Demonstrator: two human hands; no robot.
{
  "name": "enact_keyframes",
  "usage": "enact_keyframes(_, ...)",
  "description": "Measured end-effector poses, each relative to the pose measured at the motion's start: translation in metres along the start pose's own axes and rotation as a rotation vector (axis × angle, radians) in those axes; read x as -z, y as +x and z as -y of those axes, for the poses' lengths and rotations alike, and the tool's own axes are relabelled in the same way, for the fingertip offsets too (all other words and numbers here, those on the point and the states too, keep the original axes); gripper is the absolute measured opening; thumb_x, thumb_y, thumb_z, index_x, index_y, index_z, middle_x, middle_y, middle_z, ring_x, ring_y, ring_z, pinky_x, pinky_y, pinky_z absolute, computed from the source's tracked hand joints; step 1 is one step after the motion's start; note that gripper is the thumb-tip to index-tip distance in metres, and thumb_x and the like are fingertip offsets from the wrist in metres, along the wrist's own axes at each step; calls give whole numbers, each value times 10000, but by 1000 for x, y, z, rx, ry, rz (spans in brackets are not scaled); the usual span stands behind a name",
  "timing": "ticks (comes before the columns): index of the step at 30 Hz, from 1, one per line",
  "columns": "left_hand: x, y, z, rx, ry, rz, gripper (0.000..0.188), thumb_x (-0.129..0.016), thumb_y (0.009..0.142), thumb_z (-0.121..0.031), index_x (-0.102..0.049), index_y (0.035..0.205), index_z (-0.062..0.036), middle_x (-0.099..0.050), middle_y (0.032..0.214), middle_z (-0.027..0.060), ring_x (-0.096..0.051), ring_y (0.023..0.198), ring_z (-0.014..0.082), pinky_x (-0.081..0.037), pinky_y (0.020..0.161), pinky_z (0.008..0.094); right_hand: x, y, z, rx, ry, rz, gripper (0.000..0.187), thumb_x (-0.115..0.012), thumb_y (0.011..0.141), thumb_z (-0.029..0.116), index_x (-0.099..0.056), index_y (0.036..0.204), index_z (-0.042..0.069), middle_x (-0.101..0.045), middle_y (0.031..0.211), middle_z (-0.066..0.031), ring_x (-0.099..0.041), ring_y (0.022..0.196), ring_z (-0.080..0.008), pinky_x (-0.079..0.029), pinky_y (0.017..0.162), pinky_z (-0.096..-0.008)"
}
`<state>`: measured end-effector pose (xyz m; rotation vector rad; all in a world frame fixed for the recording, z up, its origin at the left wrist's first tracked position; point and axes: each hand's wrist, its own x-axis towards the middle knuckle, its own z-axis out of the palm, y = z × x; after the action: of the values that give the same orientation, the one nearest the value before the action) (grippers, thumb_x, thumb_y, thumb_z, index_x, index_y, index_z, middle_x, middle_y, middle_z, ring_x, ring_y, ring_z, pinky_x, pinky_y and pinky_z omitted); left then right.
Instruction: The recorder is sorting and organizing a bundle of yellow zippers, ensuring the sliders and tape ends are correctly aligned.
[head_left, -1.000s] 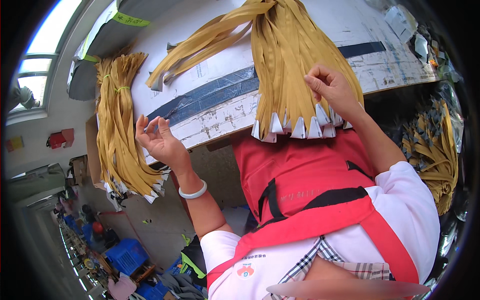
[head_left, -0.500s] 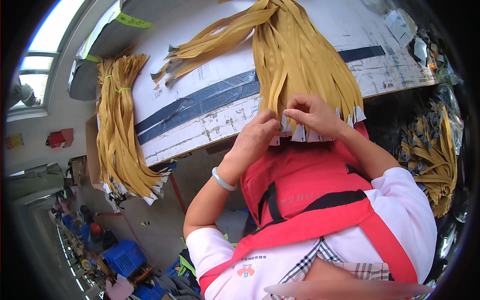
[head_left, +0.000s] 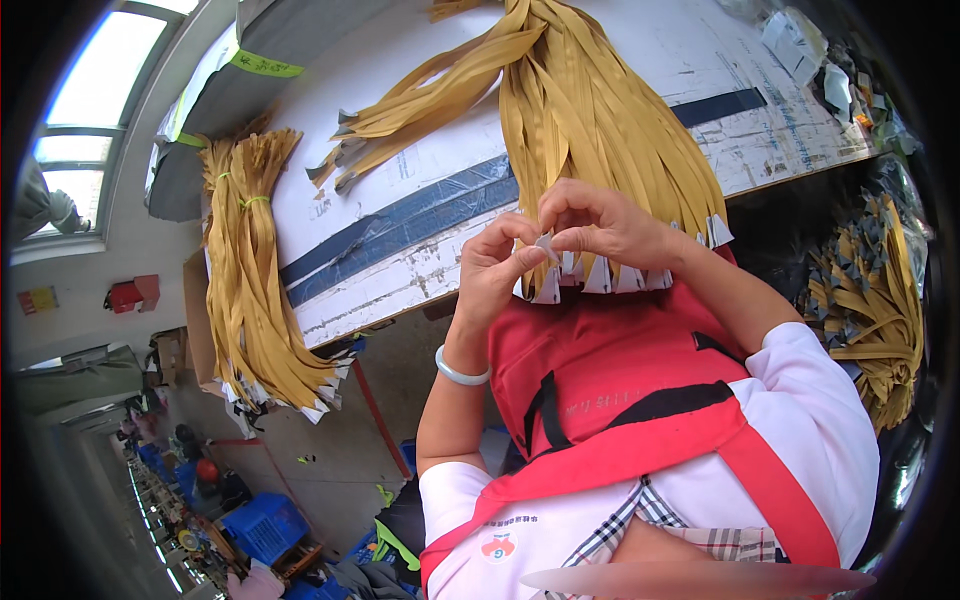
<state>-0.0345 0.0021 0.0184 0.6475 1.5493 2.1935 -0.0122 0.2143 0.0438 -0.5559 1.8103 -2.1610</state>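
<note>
A thick bundle of mustard-yellow strips (head_left: 590, 130) with pale grey pointed ends lies across the white worktable (head_left: 700, 60) and hangs over its near edge. My left hand (head_left: 492, 272) and my right hand (head_left: 600, 222) meet at that edge and pinch the grey tip (head_left: 546, 246) of one strip between their fingertips. A pale bangle (head_left: 460, 372) sits on my left wrist. A smaller loose bunch of the same strips (head_left: 400, 110) fans out on the table to the left.
Another tied bundle of yellow strips (head_left: 255, 290) hangs off the table's left end. A heap of similar strips (head_left: 870, 310) lies low at the right. Dark tape bands (head_left: 400, 215) cross the tabletop. Blue crates (head_left: 262, 525) stand on the floor at lower left.
My left hand left the bundle at the table's left end and came across to the hanging strip ends. Both hands now pinch one grey tip.
</note>
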Motion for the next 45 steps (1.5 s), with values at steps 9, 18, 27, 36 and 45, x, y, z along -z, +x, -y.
enact_keyframes(9, 0, -2, 7, 61, -204, -16, 89, -720, 862, -10, -641, 903, -15, -615, 969, 45, -574, 915, 125, -463, 820, 256, 3, -2, 9, -252, -48, 31, 185, -762, 861, 88, -612, 957, 40, -580, 894, 16, -560, 812, -63, -463, 715, -218)
enact_keyframes(18, -7, -6, -9, 179, -120, -14, 178, -729, 823, 70, -636, 950, -13, -638, 952, 24, -625, 890, 117, -511, 816, 250, 9, 2, 24, -216, -17, 64, 145, -733, 895, 139, -652, 924, 23, -627, 795, 14, -572, 745, -36, -501, 644, -236)
enact_keyframes(27, -26, -7, 12, -135, 828, -406, 163, -666, 850, 104, -579, 910, -21, -559, 782, -9, -624, 755, 97, -532, 646, 227, -19, 0, -20, 434, -899, -258, 122, -689, 815, -18, -626, 908, 31, -567, 824, -112, -604, 703, -305, -485, 582, -325)
enact_keyframes(36, -4, -11, -1, -15, 375, -117, 91, -656, 882, 85, -656, 963, 42, -625, 937, 86, -640, 696, 131, -541, 632, 247, -2, -1, -10, 163, -327, -143, 63, -668, 919, 59, -638, 924, 4, -595, 858, -43, -605, 762, -140, -492, 659, -278)
enact_keyframes(45, -16, -17, -12, -263, 852, -235, 130, -657, 835, 81, -567, 897, 12, -584, 811, 147, -597, 685, 290, -479, 606, 346, -8, -11, -2, -145, -43, -188, 174, -678, 957, 177, -597, 881, 43, -567, 759, 26, -538, 666, -45, -444, 588, -209)
